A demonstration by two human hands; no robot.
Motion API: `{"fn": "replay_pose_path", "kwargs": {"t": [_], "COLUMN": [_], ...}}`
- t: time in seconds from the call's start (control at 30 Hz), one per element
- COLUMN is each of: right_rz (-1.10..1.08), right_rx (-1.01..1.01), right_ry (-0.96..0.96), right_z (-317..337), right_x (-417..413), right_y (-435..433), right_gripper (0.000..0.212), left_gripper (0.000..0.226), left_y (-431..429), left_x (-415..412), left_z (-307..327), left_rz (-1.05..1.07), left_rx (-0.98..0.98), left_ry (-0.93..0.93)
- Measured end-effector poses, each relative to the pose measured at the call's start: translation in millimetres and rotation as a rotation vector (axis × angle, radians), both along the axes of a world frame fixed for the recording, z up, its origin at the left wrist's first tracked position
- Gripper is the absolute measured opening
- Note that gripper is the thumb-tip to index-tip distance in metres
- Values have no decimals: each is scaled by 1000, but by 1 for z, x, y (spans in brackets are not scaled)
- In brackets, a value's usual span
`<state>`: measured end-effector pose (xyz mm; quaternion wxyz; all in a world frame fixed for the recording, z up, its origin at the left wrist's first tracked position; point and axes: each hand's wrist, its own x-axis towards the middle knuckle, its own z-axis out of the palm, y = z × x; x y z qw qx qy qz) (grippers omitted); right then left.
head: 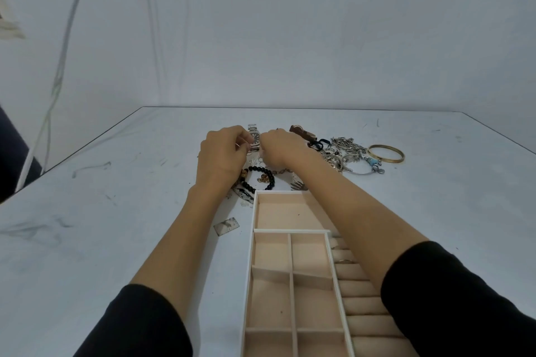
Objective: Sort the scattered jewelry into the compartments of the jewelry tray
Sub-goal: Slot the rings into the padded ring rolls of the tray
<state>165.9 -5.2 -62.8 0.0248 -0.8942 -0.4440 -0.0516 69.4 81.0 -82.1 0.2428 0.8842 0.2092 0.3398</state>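
My left hand (pixel 223 151) and my right hand (pixel 282 148) are close together over the scattered jewelry beyond the tray. The left thumb and forefinger pinch a thin silver hoop (pixel 238 145). The right hand's fingers curl downward, and what they touch is hidden. A silver watch (pixel 254 136) lies between and just behind the two hands. The pink-lined jewelry tray (pixel 251 240) stands in front of me, partly under my right forearm; two rings (pixel 345 261) sit in its ring rolls. A black bead bracelet (pixel 268 175) lies below the hands.
To the right lie a brown-strap watch (pixel 301 132), a heap of silver chains (pixel 345 151), a wire bracelet with blue beads (pixel 372 162) and a gold bangle (pixel 385 153). A small clear packet (pixel 226 225) lies left of the tray. The white table ends at a wall.
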Motion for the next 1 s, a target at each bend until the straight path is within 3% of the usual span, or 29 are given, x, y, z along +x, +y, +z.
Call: {"fn": "replay_pose_path", "kwargs": {"t": [0.13, 0.23, 0.3, 0.43, 0.83, 1.0], "right_rz": [-2, -27, -20, 20, 152, 199], "right_rx": [22, 261, 417, 654, 803, 685], "right_ry": [-48, 188, 343, 500, 790, 895], "right_z": [-2, 5, 12, 21, 17, 25], "right_x": [0, 5, 8, 1, -53, -66], "right_y": [-4, -12, -21, -54, -174, -218], "right_gripper": [23, 13, 18, 19, 13, 14], "left_gripper": [11, 11, 10, 8, 7, 10], "left_y": [0, 0, -1, -8, -77, -95], "left_x": [-1, -2, -3, -5, -33, -54], "left_z": [0, 3, 6, 14, 34, 32], "left_rz": [-9, -14, -22, -84, -429, -524], "left_rx": [-3, -7, -3, -29, -22, -86], "left_ry": [-8, -16, -20, -43, -69, -121]}}
